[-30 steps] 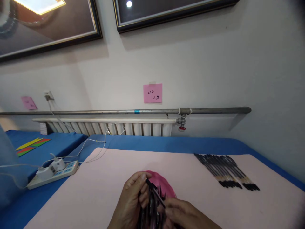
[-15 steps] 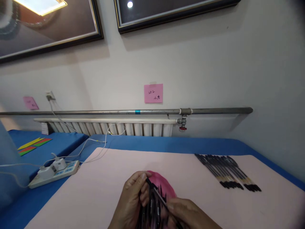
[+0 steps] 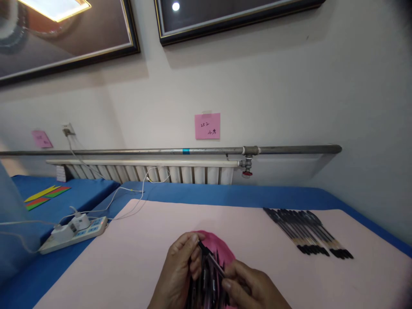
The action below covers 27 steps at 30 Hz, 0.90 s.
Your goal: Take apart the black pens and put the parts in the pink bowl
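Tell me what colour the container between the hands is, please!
The container is bright pink, best seen in the head view, the only one here.

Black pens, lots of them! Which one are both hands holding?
The slim black pen slanting from left hand to right hand. The other black pens sit in the pink round container or lie rowed on the pale pink sheet.

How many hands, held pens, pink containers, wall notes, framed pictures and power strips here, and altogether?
Left hand and right hand: 2
Held pen: 1
Pink container: 1
Pink wall notes: 2
Framed pictures: 2
Power strip: 1
Total: 9
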### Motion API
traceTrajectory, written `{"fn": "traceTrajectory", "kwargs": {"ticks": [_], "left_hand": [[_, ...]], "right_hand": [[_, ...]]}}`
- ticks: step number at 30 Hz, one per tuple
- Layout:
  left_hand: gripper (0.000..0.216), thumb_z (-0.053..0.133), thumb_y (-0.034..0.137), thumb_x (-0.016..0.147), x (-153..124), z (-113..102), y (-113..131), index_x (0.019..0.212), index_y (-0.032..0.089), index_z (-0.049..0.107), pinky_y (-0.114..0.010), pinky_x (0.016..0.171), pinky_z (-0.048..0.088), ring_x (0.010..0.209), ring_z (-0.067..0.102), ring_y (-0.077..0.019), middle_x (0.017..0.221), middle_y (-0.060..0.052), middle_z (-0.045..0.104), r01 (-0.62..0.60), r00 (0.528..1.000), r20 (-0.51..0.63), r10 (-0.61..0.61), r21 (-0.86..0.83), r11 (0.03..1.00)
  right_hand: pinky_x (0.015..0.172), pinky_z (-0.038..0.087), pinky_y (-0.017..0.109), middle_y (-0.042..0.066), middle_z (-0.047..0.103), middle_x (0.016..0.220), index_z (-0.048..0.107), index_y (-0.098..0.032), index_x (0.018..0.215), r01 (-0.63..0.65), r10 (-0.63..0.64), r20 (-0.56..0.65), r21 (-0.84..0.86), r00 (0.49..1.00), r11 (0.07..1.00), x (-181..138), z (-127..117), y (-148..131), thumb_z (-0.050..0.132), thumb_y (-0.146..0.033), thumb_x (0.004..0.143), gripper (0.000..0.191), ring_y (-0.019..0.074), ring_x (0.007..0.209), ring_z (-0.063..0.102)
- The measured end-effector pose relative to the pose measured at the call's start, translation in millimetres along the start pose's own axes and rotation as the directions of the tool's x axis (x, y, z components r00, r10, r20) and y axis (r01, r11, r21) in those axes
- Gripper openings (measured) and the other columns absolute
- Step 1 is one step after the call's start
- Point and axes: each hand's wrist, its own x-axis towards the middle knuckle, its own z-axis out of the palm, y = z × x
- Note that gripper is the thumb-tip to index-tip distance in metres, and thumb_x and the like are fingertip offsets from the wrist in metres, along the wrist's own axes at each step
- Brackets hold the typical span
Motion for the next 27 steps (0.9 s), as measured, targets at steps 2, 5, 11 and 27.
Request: {"fn": "traceTrajectory", "kwargs": {"ticks": [2, 5, 11, 27], "left_hand": [[0.026, 0.065, 0.036, 0.077, 1, -2, -3, 0.086, 0.012, 0.062, -0.016, 0.036, 0.019, 0.038, 0.025, -0.0012, 0.048, 0.011, 0.033, 0.001, 1.0, -0.012, -0.001, 0.01, 1.0], [0.028, 0.066, 0.038, 0.076, 2, -2, -8, 0.084, 0.013, 0.06, -0.016, 0.035, 0.018, 0.037, 0.023, -0.0012, 0.047, 0.011, 0.031, 0.013, 0.999, -0.05, -0.011, 0.041, 0.999], [0.038, 0.071, 0.046, 0.067, 4, -1, -8, 0.064, 0.018, 0.046, -0.016, 0.035, 0.016, 0.035, 0.021, -0.0019, 0.043, 0.012, 0.031, -0.028, 0.972, -0.228, 0.048, 0.09, 0.996], [0.043, 0.065, 0.053, 0.065, 9, -41, 39, 0.054, 0.021, 0.039, -0.019, 0.038, 0.021, 0.036, 0.024, -0.0054, 0.037, 0.012, 0.029, 0.03, 0.87, -0.423, 0.255, 0.56, 0.828]], "right_hand": [[0.055, 0.034, 0.022, -0.004, 0.052, 0.06, 0.05, -0.022, 0.069, 0.074, -0.09, -0.071, -0.211, 0.993, 0.975, 0, -2, 1, 0.049, -0.034, 0.081, 0.017, 0.0119, 0.057, 0.047], [0.055, 0.034, 0.024, -0.002, 0.057, 0.065, 0.049, -0.023, 0.069, 0.152, -0.219, -0.113, -0.427, 0.969, 0.891, -1, -3, 8, 0.047, -0.033, 0.084, 0.018, 0.0136, 0.058, 0.05], [0.054, 0.031, 0.027, 0.0, 0.055, 0.063, 0.047, -0.024, 0.067, 0.253, -0.443, -0.161, -0.631, 0.882, 0.733, -1, -1, 24, 0.047, -0.025, 0.086, 0.019, 0.0153, 0.055, 0.049], [0.052, 0.03, 0.025, -0.003, 0.049, 0.056, 0.041, -0.023, 0.06, 0.123, -0.255, -0.226, -0.473, 0.94, 0.872, 4, -21, 4, 0.052, -0.027, 0.078, 0.022, 0.0129, 0.053, 0.043]]}}
